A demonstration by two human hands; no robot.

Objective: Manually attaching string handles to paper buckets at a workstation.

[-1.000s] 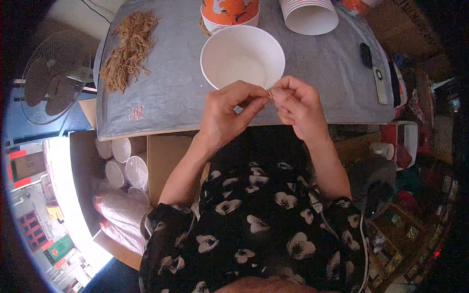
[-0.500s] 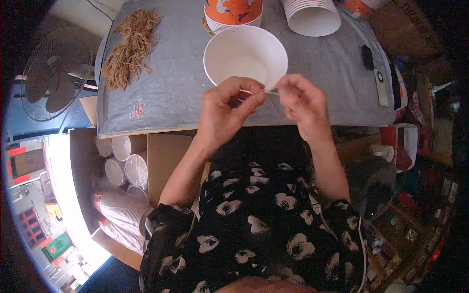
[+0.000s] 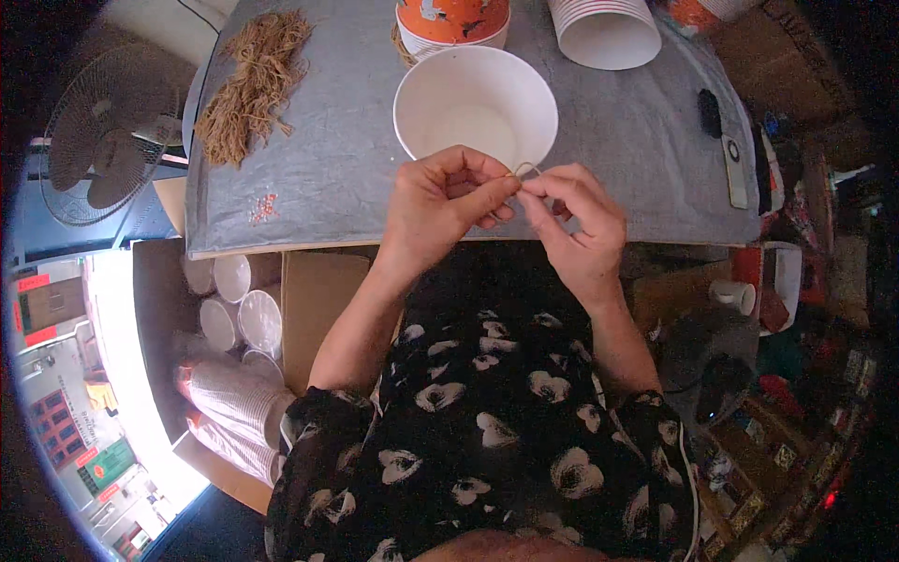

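Head view: fingers (image 3: 487, 192) mostly hide thin loop (image 3: 524, 170).

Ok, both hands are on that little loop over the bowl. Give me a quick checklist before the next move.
1. Loop pinched by both hands: ok, left hand and right hand meet at it.
2. Loop shape intact: cannot tell, too thin to judge.
3. Bowl upright and open under the hands: ok.
4. Bowl empty: ok, only white inside shows.
5. Strand pile within reach on the cloth: ok, off to the left, apart from the bowl.
6. Cup stack clear of the hands: ok.
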